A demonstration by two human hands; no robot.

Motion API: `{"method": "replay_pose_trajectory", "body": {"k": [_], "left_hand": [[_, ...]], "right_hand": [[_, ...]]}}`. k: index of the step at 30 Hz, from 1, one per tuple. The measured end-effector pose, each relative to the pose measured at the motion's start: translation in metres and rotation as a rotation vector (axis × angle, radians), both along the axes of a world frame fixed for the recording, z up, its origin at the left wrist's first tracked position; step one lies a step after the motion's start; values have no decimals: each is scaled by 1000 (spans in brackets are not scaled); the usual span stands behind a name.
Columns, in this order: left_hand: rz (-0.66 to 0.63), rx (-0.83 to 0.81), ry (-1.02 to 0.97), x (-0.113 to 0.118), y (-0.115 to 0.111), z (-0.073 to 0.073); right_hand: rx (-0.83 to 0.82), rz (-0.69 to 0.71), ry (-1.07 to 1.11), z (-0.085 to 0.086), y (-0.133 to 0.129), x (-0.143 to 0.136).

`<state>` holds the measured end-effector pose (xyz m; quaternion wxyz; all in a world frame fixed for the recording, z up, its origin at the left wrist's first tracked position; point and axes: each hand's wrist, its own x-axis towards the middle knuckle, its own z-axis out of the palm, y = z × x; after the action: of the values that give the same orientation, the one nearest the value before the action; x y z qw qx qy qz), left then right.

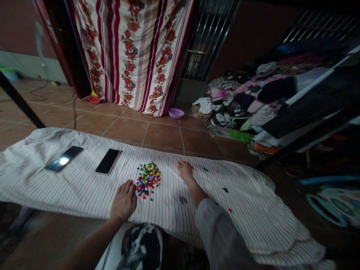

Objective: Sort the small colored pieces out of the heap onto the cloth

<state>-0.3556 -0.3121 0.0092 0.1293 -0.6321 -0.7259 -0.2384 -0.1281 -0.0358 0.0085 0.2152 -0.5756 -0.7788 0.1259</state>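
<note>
While two hands (123,200) (185,170) flank one pile of pieces (148,179), two phones (108,162) (65,158)

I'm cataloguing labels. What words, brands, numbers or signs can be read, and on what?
No text can be read.
Bright-patched phone: no lettering visible.
Other phone: dark screen, no lettering visible.
Colored pieces: too small to tell any marks.
Heap: too dim and blurred.

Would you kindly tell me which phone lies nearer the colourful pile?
The phone with no bright spot, lying between the pile of pieces and the other phone, which shows one.
</note>
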Motion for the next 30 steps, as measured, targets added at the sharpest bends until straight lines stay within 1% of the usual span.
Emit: {"method": "replay_pose_trajectory", "body": {"k": [4, 10, 14, 17, 21, 22, 24, 27, 30], "left_hand": [[6, 4, 12, 0, 0, 0], [3, 3, 24, 0, 0, -1], [1, 0, 23, 0, 0, -1], [2, 10, 23, 0, 0, -2], [4, 4, 32, 0, 0, -1], [6, -4, 34, 0, 0, -1], [10, -23, 31, 1, -1, 2], [10, -54, 19, 1, -1, 5], [12, -80, 12, 1, -2, 7]], "right_hand": [[-11, -15, 25, 0, 0, 1], [-24, -1, 4, 2, 2, 2], [-25, 3, 55, 5, 1, 1], [-23, -29, 90, 9, -1, 1], [28, -74, 151, 21, -10, -6], [40, -63, 171, 24, -14, -9], [51, 5, 215, 30, -25, -18], [30, 176, 288, 34, -50, -35], [-25, 322, 332, 33, -80, -51]]}}
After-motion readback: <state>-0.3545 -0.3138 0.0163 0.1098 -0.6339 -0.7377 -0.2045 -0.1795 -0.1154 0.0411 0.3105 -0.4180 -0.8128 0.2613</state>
